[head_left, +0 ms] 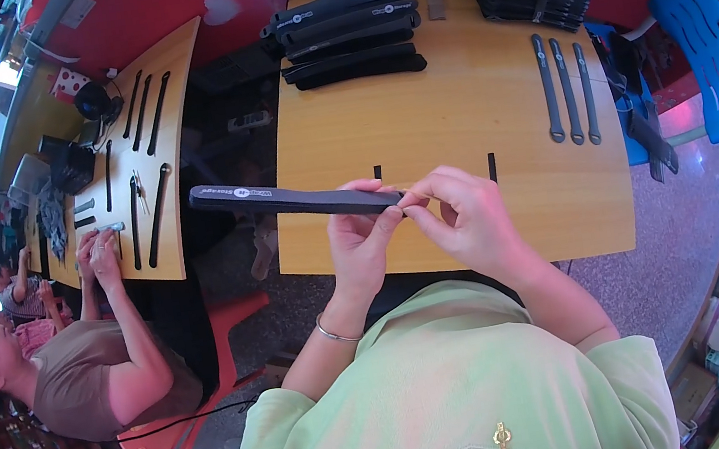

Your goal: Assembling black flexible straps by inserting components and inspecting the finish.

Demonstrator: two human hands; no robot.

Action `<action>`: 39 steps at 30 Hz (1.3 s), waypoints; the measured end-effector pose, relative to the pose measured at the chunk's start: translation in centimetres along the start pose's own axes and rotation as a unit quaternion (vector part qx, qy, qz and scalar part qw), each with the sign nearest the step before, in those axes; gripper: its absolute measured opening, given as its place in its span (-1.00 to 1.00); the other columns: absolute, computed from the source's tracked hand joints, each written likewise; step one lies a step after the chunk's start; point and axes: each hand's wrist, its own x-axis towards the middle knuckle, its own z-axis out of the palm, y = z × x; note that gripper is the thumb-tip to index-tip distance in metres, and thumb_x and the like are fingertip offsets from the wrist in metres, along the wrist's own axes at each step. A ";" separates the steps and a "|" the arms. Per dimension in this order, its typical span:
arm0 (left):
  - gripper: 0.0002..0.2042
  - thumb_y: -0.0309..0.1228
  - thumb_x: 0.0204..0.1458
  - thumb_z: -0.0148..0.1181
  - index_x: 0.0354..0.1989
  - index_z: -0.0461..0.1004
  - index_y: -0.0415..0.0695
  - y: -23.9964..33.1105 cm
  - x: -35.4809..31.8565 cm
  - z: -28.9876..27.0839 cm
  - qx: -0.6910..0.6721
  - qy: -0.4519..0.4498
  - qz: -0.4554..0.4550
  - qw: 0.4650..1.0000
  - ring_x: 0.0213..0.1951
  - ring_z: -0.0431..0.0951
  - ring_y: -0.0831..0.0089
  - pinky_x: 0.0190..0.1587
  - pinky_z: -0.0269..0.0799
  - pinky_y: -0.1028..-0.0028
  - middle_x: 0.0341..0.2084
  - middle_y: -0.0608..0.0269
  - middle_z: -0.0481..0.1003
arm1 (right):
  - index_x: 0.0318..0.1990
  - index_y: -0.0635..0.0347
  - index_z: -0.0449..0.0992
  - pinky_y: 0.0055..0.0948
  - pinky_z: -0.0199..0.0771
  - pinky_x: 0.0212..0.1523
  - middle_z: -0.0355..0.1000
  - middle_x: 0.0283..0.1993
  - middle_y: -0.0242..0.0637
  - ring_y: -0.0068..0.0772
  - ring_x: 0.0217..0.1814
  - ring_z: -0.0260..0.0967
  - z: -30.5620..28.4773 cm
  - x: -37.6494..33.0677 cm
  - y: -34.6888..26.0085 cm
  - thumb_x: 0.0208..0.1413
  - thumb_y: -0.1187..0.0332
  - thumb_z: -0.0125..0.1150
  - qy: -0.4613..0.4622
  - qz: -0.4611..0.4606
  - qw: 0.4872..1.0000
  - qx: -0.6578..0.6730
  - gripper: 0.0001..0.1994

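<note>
Wooden table in cluttered workshop, red wall behind. Left hand grips long black strap near one end, fingers wrapped around it; strap held level above table's near edge, pointing toward person's left. Right hand pinches strap's end between thumb and fingertips, touching left hand. Stack of similar black straps at table's far side; three narrow grey strips lie side by side at far right. Second person's hands at neighbouring table on left.
</note>
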 end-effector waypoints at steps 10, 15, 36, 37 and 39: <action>-0.66 -0.70 0.00 0.13 -0.04 0.28 -0.16 -0.2 0.0 -0.1 0.018 -0.005 0.028 0.999 -0.13 0.48 0.50 -0.04 0.39 0.52 -0.21 0.24 0.46 | -0.46 0.13 0.43 -0.50 0.33 -0.58 0.38 -0.46 -0.36 -0.42 -0.56 0.37 0.3 -0.2 0.2 -0.12 0.46 0.27 0.046 -0.111 0.984 -0.129 -0.89; -0.65 -0.70 0.00 0.14 -0.04 0.28 -0.16 -0.3 0.0 -0.1 0.009 -0.002 0.018 1.000 -0.13 0.48 0.53 -0.03 0.40 0.52 -0.21 0.25 0.46 | -0.45 0.13 0.40 -0.48 0.33 -0.59 0.36 -0.46 -0.36 -0.41 -0.57 0.36 0.6 -0.1 0.5 -0.13 0.47 0.26 0.054 -0.110 0.983 -0.134 -0.88; -0.65 -0.54 0.10 0.08 0.06 0.23 -0.17 0.3 0.0 -0.2 -0.089 0.004 -0.044 0.995 -0.10 0.51 0.31 0.01 0.48 0.26 -0.19 0.18 0.44 | -0.44 0.18 0.48 -0.55 0.19 -0.65 0.38 -0.52 -0.37 -0.51 -0.68 0.21 0.0 -0.3 0.9 -0.07 0.42 0.28 0.082 -0.063 0.994 -0.036 -0.91; -0.65 -0.53 0.10 0.07 0.08 0.22 -0.16 0.3 0.0 -0.3 -0.103 0.001 -0.048 0.994 -0.10 0.51 0.31 0.00 0.48 0.26 -0.19 0.17 0.44 | -0.40 0.18 0.50 -0.55 0.20 -0.64 0.38 -0.51 -0.36 -0.49 -0.66 0.23 -0.1 -0.4 1.0 -0.05 0.42 0.26 0.077 -0.066 0.994 -0.033 -0.91; -0.64 -0.52 0.11 0.07 0.09 0.22 -0.16 0.3 0.0 -0.4 -0.117 -0.002 -0.053 0.992 -0.10 0.51 0.31 0.00 0.48 0.27 -0.19 0.17 0.44 | -0.35 0.18 0.52 -0.55 0.21 -0.63 0.39 -0.51 -0.35 -0.47 -0.65 0.25 -0.3 -0.5 1.0 -0.04 0.41 0.25 0.072 -0.068 0.995 -0.030 -0.91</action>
